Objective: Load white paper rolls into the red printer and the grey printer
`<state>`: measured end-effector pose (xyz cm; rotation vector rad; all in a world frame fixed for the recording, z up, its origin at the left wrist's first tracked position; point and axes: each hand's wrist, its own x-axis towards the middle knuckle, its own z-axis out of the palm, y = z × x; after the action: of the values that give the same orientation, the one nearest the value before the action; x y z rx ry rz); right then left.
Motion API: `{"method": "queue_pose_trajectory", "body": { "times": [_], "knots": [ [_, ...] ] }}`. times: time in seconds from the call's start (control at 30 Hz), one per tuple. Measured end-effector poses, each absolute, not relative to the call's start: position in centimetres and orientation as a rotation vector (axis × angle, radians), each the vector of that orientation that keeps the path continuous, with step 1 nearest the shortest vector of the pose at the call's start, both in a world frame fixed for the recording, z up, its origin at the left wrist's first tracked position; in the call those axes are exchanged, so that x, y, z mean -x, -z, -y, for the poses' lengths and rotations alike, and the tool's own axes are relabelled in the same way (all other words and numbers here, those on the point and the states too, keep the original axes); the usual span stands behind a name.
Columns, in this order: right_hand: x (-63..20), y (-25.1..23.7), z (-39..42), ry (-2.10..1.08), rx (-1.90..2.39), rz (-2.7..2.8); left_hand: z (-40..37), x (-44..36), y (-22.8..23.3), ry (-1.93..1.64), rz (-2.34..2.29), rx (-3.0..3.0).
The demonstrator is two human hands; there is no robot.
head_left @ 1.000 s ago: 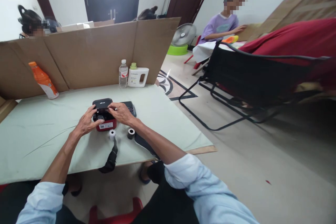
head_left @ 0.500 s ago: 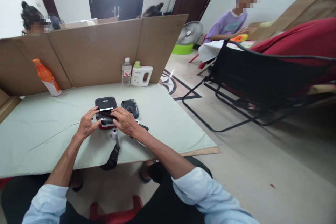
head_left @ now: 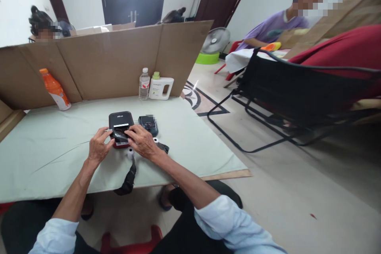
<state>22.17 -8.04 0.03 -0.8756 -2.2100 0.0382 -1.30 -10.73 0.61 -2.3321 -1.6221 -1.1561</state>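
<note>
On the table sits a small black device with a red base (head_left: 120, 116), possibly a label printer, with a white strip across its middle. Over its near half lies a glossy black piece (head_left: 120, 135), either film or a cover; I cannot tell which. My left hand (head_left: 99, 145) is closed at its left edge, thumb and fingertips on it. At its right edge my right hand (head_left: 142, 139) pinches with bent fingers. Just below is a small white roll (head_left: 130, 152), from which a crumpled black strip (head_left: 127, 180) hangs over the table's front edge.
A second dark device (head_left: 148, 124) lies right of the first, with a black piece (head_left: 163, 147) nearby. An orange bottle (head_left: 56, 91), water bottle (head_left: 144, 84) and white jug (head_left: 160, 87) stand by the cardboard screen (head_left: 104, 63). A person (head_left: 274, 27) sits beyond a folding chair (head_left: 285, 87).
My fingers have shifted slightly on the glossy black piece, which now sits flatter over the device. The person at right has leaned farther right. The view has tilted a little.
</note>
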Motion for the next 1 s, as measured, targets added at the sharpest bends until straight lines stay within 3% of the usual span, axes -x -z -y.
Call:
{"method": "queue_pose_trajectory", "body": {
  "times": [1.0],
  "knots": [
    [-21.8,0.4,9.6,0.04,0.918,2.214,11.2,0.5,-0.8,1.039,1.702,2.334]
  ]
}}
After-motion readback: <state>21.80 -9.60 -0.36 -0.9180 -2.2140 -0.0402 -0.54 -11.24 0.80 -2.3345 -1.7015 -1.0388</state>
